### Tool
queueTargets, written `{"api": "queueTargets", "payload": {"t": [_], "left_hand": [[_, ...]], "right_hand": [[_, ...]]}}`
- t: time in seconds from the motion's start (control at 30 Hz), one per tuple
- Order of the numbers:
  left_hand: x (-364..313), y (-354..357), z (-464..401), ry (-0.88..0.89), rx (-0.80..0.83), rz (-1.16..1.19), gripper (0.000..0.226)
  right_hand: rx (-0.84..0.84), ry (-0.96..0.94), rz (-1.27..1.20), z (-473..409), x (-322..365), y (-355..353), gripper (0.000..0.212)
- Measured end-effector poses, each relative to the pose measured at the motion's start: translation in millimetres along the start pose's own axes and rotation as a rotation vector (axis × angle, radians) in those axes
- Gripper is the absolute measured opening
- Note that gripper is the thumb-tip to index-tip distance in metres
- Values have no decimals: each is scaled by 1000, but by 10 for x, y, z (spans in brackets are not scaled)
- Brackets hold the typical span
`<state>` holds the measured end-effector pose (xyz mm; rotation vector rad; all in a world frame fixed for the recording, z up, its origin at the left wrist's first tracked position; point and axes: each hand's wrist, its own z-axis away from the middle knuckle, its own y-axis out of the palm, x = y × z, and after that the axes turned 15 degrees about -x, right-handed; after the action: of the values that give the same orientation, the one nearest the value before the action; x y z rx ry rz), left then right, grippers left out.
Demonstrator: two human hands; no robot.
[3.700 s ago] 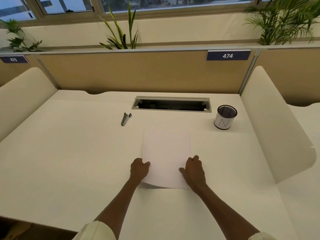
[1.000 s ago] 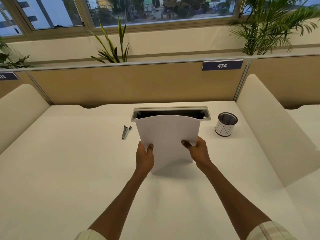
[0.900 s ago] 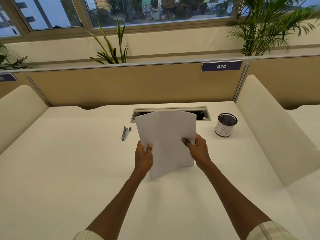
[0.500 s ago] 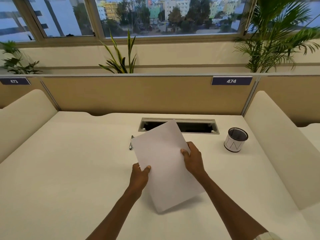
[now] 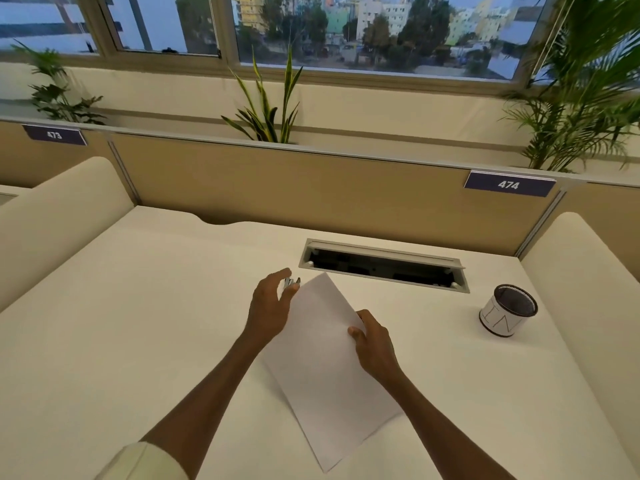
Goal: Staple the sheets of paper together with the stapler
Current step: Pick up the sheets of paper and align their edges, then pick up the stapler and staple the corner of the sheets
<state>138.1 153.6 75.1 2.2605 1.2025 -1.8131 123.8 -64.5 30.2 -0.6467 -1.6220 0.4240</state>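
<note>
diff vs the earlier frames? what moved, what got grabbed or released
The left hand let go of the sheets and reached forward to the stapler, fingers open around it, not yet closed. The sheets, earlier flat, then stood upright in both hands, now lie tilted diagonally, held only by the right hand at their right edge. The stapler and cup stayed put on the desk.

White desk bounded by a tan partition bearing labels "473" and "474". Open cable tray set into the desk; mesh pen cup stands to its right. Potted plants line the window sill.
</note>
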Motion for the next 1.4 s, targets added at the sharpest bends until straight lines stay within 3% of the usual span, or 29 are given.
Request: {"api": "queueTargets", "payload": {"t": [0.2,0.43,0.53,0.6,0.7,0.87,0.97,1.2,1.27,1.4], "left_hand": [[432,-105,-170,-68,144,21,19],[886,-159,-269,-181,9,35,11],[1074,-181,-287,-231,-49,37,13],[1209,-204,-310,-247,-79,30,14],[1383,-230,-334,-269,-102,3,15],[1555,-241,-357,-300,-101,-23,14],[1587,-238,-406,-318,-100,-6,13],[1672,-188,-544,-349,-58,0,15],[1660,-174,-565,-353,-41,-3,15],[1608,-158,-610,-338,-5,-25,14]], "right_hand": [[73,1,3,-115,178,322,9],[197,-53,-12,-410,314,743,8],[173,-38,-38,-646,362,881,30],[128,-16,-8,-847,386,1018,32],[137,-31,102,-1114,456,1247,25],[400,-156,399,-1395,572,1671,43],[493,-172,514,-1463,598,1823,40],[280,-231,523,-1406,464,1909,21],[242,-266,524,-1384,401,1869,28],[215,-155,372,-1430,361,1738,18]]}}
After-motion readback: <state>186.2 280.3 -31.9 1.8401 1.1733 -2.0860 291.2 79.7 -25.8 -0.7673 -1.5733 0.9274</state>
